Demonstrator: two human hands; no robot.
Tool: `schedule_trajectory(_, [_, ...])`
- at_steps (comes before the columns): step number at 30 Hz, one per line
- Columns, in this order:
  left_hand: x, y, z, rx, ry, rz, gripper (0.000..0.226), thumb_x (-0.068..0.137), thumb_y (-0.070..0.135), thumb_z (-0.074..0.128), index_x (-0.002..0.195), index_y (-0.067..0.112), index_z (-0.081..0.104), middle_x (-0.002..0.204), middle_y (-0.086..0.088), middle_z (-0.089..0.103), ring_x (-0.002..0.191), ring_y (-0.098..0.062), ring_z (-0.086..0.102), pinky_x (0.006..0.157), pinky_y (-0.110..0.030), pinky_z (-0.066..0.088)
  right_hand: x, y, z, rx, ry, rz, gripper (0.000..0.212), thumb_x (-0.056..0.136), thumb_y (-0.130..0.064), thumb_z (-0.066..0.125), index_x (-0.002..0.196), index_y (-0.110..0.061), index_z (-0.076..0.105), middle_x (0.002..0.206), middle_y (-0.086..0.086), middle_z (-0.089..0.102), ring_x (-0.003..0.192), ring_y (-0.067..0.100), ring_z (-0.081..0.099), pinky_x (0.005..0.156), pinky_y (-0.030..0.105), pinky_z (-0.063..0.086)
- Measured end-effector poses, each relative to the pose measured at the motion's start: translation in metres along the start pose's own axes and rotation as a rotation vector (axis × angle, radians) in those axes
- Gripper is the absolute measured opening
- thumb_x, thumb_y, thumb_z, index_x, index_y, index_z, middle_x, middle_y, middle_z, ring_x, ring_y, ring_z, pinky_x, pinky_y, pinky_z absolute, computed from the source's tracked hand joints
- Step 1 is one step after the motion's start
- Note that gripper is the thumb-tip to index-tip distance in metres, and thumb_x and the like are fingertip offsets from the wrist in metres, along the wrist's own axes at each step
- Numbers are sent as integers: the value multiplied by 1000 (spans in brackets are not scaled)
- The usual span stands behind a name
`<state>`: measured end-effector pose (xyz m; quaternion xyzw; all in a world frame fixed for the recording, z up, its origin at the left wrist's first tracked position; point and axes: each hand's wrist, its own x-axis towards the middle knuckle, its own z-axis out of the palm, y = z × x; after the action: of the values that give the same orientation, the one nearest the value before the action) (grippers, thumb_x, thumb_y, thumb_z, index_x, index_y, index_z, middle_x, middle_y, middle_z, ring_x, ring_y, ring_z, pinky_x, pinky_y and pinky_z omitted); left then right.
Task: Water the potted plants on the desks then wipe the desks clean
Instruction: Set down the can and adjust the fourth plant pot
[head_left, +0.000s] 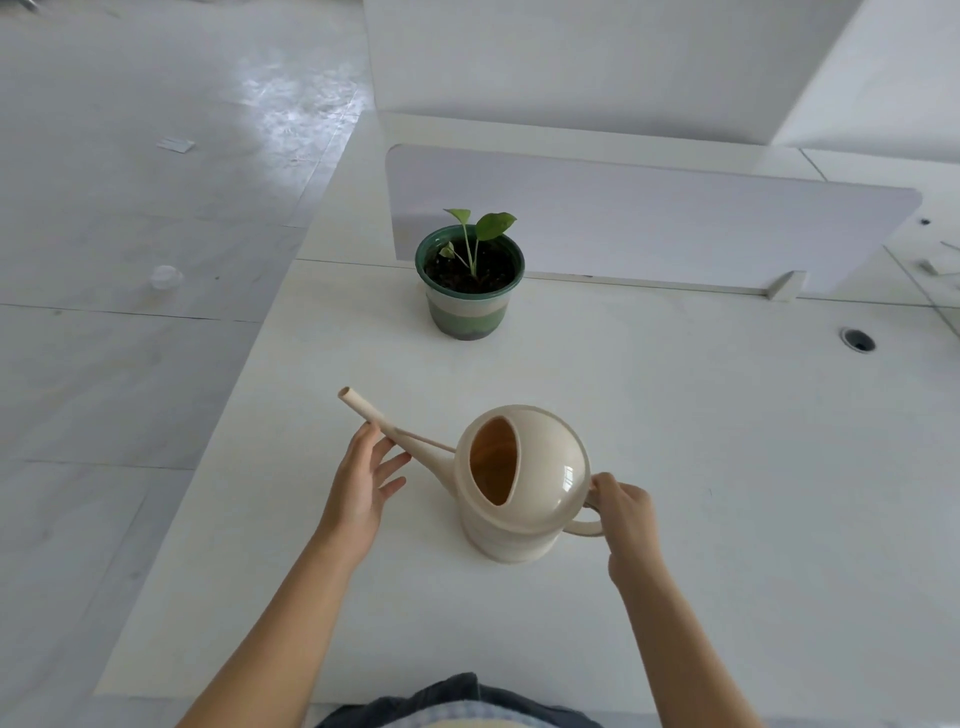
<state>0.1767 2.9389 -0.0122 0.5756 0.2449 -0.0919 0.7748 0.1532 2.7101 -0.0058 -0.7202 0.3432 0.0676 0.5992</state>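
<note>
A cream watering can (540, 483) stands upright on the white desk (727, 467), its long spout pointing up and to the left. My right hand (626, 525) is closed around the can's handle at its right side. My left hand (363, 478) has its fingers spread and touches the spout from below, about halfway along it. Behind the can, further back on the desk, a green-banded pot (469, 291) holds dark soil and a small plant with a few green leaves.
A low white divider panel (675, 228) runs along the back of the desk behind the pot. A round cable hole (858, 340) sits at the right. The desk's left edge drops to a pale tiled floor with a small clear cup (166, 276).
</note>
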Motion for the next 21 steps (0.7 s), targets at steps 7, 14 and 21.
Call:
schedule_trajectory(7, [-8, 0, -15, 85, 64, 39, 32, 98, 34, 31, 128, 31, 43, 127, 2, 54, 118, -22, 51, 98, -39, 36, 6, 0, 13, -72, -64, -27, 18, 81, -3, 40, 64, -9, 43, 66, 10, 37, 56, 16, 45, 63, 30, 21])
schedule_trajectory(14, [-28, 13, -11, 404, 165, 174, 47, 90, 33, 51, 133, 16, 46, 108, 3, 61, 106, -20, 57, 92, -36, 43, 21, -17, 9, 19, -48, -34, 24, 86, -6, 46, 63, -4, 54, 66, 5, 48, 63, 17, 53, 65, 30, 37])
schedule_trajectory(21, [27, 65, 18, 505, 166, 320, 69, 75, 50, 47, 136, 19, 43, 120, 2, 60, 118, -22, 55, 106, -45, 37, 69, -80, 34, 9, -53, -209, 21, 90, -11, 46, 99, -6, 64, 79, -4, 57, 75, 10, 50, 64, 22, 39])
